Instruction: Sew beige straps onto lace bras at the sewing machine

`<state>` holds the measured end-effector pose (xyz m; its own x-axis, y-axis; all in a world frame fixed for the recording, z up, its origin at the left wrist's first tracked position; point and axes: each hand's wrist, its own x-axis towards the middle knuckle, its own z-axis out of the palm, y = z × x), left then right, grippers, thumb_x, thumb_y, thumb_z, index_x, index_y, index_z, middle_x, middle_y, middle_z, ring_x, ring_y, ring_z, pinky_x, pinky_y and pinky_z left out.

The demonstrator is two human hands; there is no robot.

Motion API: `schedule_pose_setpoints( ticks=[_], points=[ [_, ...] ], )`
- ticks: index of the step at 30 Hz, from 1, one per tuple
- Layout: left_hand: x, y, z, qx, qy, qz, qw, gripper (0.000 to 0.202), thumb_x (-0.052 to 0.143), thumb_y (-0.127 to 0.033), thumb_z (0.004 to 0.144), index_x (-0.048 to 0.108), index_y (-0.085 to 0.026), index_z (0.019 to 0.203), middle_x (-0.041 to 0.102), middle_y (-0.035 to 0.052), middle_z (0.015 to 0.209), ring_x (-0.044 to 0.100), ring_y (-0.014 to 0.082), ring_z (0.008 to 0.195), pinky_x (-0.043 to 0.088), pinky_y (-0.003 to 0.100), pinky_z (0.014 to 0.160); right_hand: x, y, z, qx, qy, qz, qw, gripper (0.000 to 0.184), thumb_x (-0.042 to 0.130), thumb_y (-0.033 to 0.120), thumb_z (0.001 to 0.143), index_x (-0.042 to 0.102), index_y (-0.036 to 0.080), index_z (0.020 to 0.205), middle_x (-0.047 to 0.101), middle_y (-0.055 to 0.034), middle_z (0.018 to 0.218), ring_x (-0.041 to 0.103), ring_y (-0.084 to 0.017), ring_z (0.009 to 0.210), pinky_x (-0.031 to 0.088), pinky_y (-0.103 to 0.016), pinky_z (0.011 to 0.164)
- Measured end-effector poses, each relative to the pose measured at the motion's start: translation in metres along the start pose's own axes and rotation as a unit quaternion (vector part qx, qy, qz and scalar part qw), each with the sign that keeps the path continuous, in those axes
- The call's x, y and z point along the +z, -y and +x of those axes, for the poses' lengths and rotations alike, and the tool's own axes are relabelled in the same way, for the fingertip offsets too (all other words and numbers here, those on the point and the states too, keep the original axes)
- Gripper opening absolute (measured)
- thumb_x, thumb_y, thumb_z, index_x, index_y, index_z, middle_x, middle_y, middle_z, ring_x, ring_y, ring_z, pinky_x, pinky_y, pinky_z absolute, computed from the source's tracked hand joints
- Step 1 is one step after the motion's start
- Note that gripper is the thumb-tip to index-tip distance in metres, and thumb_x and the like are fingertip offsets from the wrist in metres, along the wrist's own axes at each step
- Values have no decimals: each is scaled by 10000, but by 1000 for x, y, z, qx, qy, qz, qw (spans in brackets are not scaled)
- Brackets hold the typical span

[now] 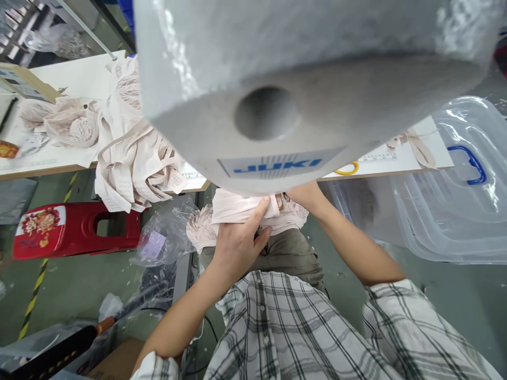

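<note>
A pale pink garment piece with lace (241, 207) hangs over my lap at the table's front edge, its upper part hidden by the sewing machine head (190, 113). My left hand (237, 244) grips its smooth band, the index finger stretched along the top and the thumb lower down. Some of that hand's fingers are out of sight in the cloth. At the garment's right end is my right hand (304, 194); the machine covers its fingers, so their grip cannot be seen.
Pale pink garments (130, 153) are heaped on the white table (79, 79), some hanging over its edge. A yellow ring-shaped handle (348, 169) lies at right. Beside me stand a red stool (79, 232) and a clear lidded plastic bin (428, 211). Plastic bags (166, 227) hang left.
</note>
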<state>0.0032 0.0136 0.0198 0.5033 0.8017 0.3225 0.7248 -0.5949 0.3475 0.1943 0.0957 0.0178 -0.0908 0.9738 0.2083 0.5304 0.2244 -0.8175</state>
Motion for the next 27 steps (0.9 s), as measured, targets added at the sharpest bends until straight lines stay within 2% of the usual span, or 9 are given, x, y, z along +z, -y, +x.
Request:
schedule_pose_setpoints(
  ticks=[4, 8, 14, 17, 20, 27],
  points=[
    [-2, -1, 0, 7, 0, 8, 1000, 535, 596, -278, 959, 478, -175, 1471, 671, 151, 1327, 618, 316, 1258, 502, 444, 1064, 1, 1, 0, -3, -16, 23, 1000, 109, 541, 157, 863, 609, 227, 815, 655, -49, 1016, 617, -234, 932, 547, -422, 885],
    [-7, -1, -1, 14, -11, 30, 999, 518, 622, -278, 949, 512, -151, 1440, 670, 167, 1325, 615, 319, 1261, 496, 446, 1069, 7, -5, -2, -27, -46, 58, 997, 55, 589, 233, 888, 643, 224, 898, 669, -52, 1008, 633, -223, 902, 556, -381, 829],
    [-11, -3, -2, 28, -19, 32, 999, 474, 630, -277, 947, 551, -146, 1396, 675, 164, 1316, 600, 315, 1284, 475, 456, 1098, 11, -12, -13, -24, -122, 115, 986, 166, 608, 350, 919, 684, 223, 993, 670, -76, 1193, 647, -180, 862, 553, -347, 803],
    [-13, -2, -2, 25, -21, 37, 999, 453, 613, -279, 958, 555, -153, 1388, 681, 153, 1310, 601, 313, 1281, 476, 462, 1096, 7, -13, -19, -12, -121, 147, 982, 229, 601, 428, 931, 686, 226, 997, 677, -69, 1153, 635, -157, 828, 543, -316, 768],
    [-13, -1, -3, 19, -24, 42, 999, 448, 616, -288, 955, 562, -146, 1376, 680, 155, 1309, 596, 328, 1281, 495, 467, 1065, 6, -15, -22, -13, -119, 161, 980, 280, 610, 490, 924, 687, 226, 976, 677, -73, 1107, 630, -167, 826, 535, -334, 768],
    [-9, -4, 0, 27, -24, 31, 999, 463, 622, -262, 948, 549, -131, 1387, 692, 160, 1284, 603, 305, 1275, 482, 452, 1083, 8, -18, -28, -5, -116, 176, 978, 300, 599, 532, 926, 672, 241, 930, 667, -57, 1035, 623, -176, 857, 526, -343, 782]
  ],
)
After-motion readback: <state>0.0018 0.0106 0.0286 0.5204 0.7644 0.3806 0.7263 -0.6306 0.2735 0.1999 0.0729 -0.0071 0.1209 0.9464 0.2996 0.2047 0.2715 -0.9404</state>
